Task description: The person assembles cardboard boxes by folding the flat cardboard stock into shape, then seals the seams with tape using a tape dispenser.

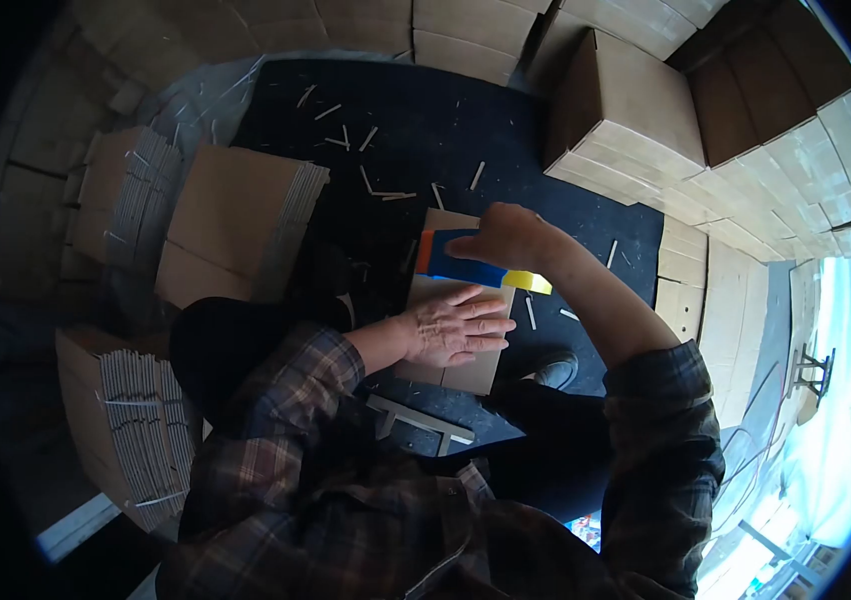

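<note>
My left hand (458, 328) lies flat on a piece of cardboard (471, 374), fingers spread and pointing right. Just above it, my right hand (512, 238) is closed around a blue tool (468, 268) with an orange end on the left and a yellow end on the right. The tool lies across the upper part of the cardboard; its exact kind is hard to make out under the fingers. The cardboard is long and narrow, with a seam or fold across it, and sits low between my legs.
Thin cardboard strips (478, 176) are scattered over the dark floor mat (401, 110). Bundled flat cardboard (226, 225) stands at the left, with another stack (136, 420) below it. Large boxes (646, 105) are piled at the upper right. A small stool (421, 418) is beneath me.
</note>
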Demonstrator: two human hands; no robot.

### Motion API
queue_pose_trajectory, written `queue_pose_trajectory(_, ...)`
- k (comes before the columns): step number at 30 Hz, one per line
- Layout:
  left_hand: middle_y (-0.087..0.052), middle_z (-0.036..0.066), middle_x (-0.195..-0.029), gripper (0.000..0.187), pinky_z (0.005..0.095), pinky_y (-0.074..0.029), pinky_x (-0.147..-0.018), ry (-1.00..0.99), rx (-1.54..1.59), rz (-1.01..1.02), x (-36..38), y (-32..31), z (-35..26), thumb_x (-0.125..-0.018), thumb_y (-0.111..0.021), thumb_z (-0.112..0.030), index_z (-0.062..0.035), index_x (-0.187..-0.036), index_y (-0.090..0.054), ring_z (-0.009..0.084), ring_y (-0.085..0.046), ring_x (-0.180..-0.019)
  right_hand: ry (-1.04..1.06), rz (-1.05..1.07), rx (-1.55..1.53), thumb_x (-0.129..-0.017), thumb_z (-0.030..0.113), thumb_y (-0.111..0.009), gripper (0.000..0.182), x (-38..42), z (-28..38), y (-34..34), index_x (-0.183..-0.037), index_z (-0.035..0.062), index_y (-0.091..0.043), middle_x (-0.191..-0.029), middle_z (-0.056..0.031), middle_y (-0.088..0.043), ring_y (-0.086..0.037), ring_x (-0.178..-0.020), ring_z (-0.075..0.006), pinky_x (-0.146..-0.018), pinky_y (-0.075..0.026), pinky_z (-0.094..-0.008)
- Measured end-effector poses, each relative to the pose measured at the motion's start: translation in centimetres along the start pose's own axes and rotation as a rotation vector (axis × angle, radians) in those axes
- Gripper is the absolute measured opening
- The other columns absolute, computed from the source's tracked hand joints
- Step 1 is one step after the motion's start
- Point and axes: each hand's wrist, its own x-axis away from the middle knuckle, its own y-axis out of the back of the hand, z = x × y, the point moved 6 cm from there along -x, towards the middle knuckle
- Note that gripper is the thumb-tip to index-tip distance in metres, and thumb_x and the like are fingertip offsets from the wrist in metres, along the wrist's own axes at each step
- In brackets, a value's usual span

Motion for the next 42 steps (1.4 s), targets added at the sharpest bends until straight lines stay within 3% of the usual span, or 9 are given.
queue_pose_trajectory(7, -0.031, -0.005, -0.153, 0.049, 0.0491, -0.004, -0.118, 0.018, 0.093, -0.03, -0.8, 0.1, 0.2, -0.093, -0.052, -0.042, -0.03, -0.14, -0.045, 0.018, -0.014, -0.146, 0.012, 0.017, -0.007, -0.085, 0.059, -0.06, 0.063, 0.3, -0.1, 0.6, -0.103, -0.0005, -0.069, -0.093, -0.0162, -0.07, -0.07, -0.08, -0.0257, -0.071, -0.055, -0.0327)
queue_pose_trajectory(15, -0.037, -0.008, -0.149, 0.047, 0.0449, -0.008, -0.119, 0.038, 0.085, -0.078, -0.7, 0.4, 0.3, -0.093, -0.05, -0.043, -0.0275, -0.138, -0.047, 0.0166, -0.015, -0.145, 0.023, 0.061, -0.146, -0.085, 0.055, -0.061, 0.058, 2.3, -3.3, 0.2, -0.102, -0.0004, -0.069, -0.093, -0.0176, -0.069, -0.07, -0.084, -0.0263, -0.076, -0.055, -0.0338)
queue_pose_trajectory(17, -0.037, -0.008, -0.149, 0.047, 0.0448, -0.008, -0.119, 0.047, 0.087, -0.065, -0.6, 0.5, 0.4, -0.093, -0.05, -0.043, -0.0276, -0.137, -0.047, 0.0167, -0.016, -0.145, 0.022, 0.055, -0.197, -0.086, 0.053, -0.062, 0.056, 3.8, -5.6, 0.8, -0.1, -0.001, -0.07, -0.088, -0.0168, -0.069, -0.069, -0.08, -0.0253, -0.073, -0.055, -0.035)
queue_pose_trajectory(19, -0.037, -0.009, -0.149, 0.046, 0.0446, -0.007, -0.119, 0.042, 0.133, -0.054, -0.7, 0.8, 0.4, -0.093, -0.051, -0.043, -0.0288, -0.137, -0.047, 0.0162, -0.017, -0.145, 0.0, 0.041, -0.293, -0.086, 0.053, -0.063, 0.057, 5.6, -9.3, 1.3, -0.108, -0.0001, -0.068, -0.097, -0.0164, -0.069, -0.069, -0.087, -0.0279, -0.074, -0.056, -0.0352)
queue_pose_trajectory(21, -0.036, -0.009, -0.149, 0.046, 0.0445, -0.006, -0.119, 0.048, 0.141, -0.046, -0.7, 0.4, 0.5, -0.093, -0.052, -0.043, -0.0294, -0.137, -0.046, 0.0155, -0.018, -0.145, -0.003, -0.007, -0.352, -0.084, 0.049, -0.066, 0.052, 8.0, -12.8, 2.2, -0.097, -0.0011, -0.069, -0.084, -0.0155, -0.069, -0.069, -0.076, -0.0239, -0.068, -0.054, -0.0322)
queue_pose_trajectory(30, -0.033, -0.011, -0.151, 0.048, 0.0444, 0.0, -0.12, 0.049, 0.116, 0.014, -0.8, 0.0, 0.6, -0.093, -0.051, -0.044, -0.0308, -0.139, -0.044, 0.0129, -0.018, -0.145, -0.084, -0.077, -0.405, -0.077, 0.045, -0.074, 0.047, 10.4, -23.9, 0.2, -0.092, 0.0011, -0.069, -0.075, -0.0107, -0.066, -0.063, -0.065, -0.0185, -0.062, -0.048, -0.028)
queue_pose_trajectory(34, -0.033, -0.011, -0.151, 0.048, 0.0449, 0.0, -0.12, 0.042, 0.068, 0.026, -0.9, 0.0, 0.6, -0.093, -0.05, -0.045, -0.0305, -0.139, -0.044, 0.0135, -0.018, -0.145, -0.178, -0.059, -0.363, -0.082, 0.035, -0.074, 0.04, 7.1, -24.1, -2.4, -0.101, 0.0012, -0.069, -0.085, -0.0137, -0.069, -0.067, -0.073, -0.021, -0.069, -0.053, -0.0316)
queue_pose_trajectory(36, -0.033, -0.011, -0.151, 0.048, 0.0452, -0.001, -0.12, 0.048, 0.082, 0.034, -0.8, -0.1, 0.5, -0.092, -0.051, -0.044, -0.0319, -0.138, -0.045, 0.0138, -0.02, -0.144, -0.156, -0.047, -0.336, -0.081, 0.038, -0.075, 0.044, 4.9, -24.5, -4.3, -0.106, 0.0015, -0.069, -0.091, -0.0148, -0.07, -0.069, -0.079, -0.0236, -0.073, -0.055, -0.0362)
queue_pose_trajectory(42, -0.032, -0.011, -0.152, 0.047, 0.0458, -0.001, -0.12, 0.046, 0.089, 0.038, -0.9, -0.1, 0.5, -0.093, -0.05, -0.044, -0.0324, -0.138, -0.044, 0.0141, -0.02, -0.144, -0.149, 0.019, -0.32, -0.08, 0.05, -0.07, 0.061, -0.4, -21.7, -6.4, -0.117, 0.0018, -0.065, -0.101, -0.0183, -0.069, -0.069, -0.09, -0.0288, -0.081, -0.055, -0.0359)
